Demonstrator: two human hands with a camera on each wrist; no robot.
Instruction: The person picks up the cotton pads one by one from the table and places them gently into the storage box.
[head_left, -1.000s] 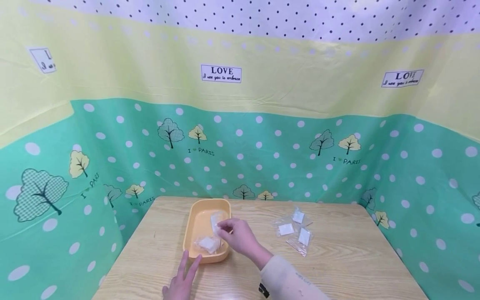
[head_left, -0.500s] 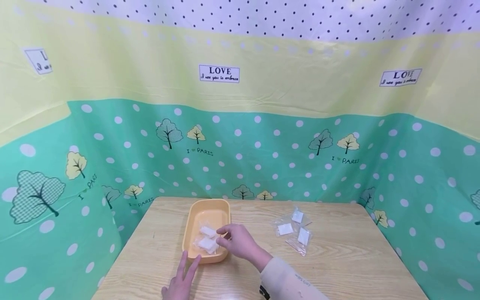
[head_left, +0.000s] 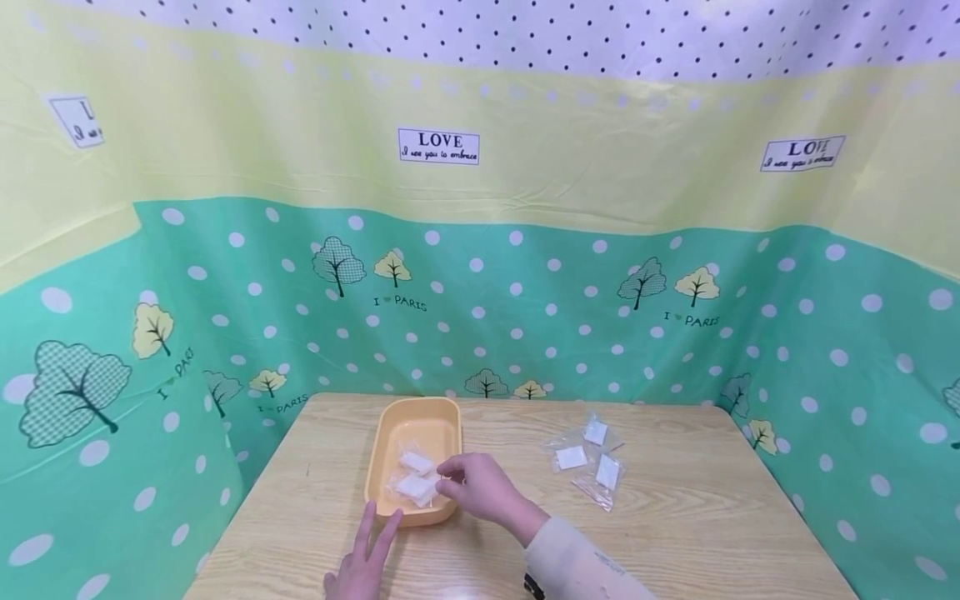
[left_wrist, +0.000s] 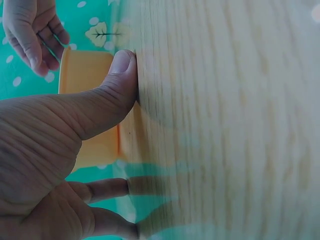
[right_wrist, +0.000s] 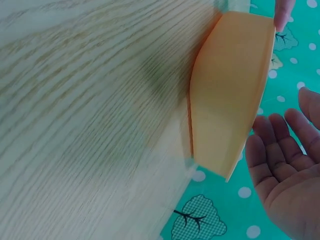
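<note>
Orange tray: one, just beyond the left hand and left of the right hand, whose fingertips reach over its side.
Bags in the tray: two can be made out, clear with white contents; the nearer bag lies just beside the right fingertips, the farther bag slightly beyond it.
Bags on the table: three clear bags with white contents, grouped to the right of the right hand.
Left hand: two fingers straight and spread, touching the tray's near end, gripping nothing.
Right hand: fingers loosely bent, thumb near forefinger (whether they pinch a bag's edge, I cannot tell).
Table: one, wooden, below both hands.
Cloth: green and yellow, beyond both hands, with three "LOVE" labels, one partly cut off.
</note>
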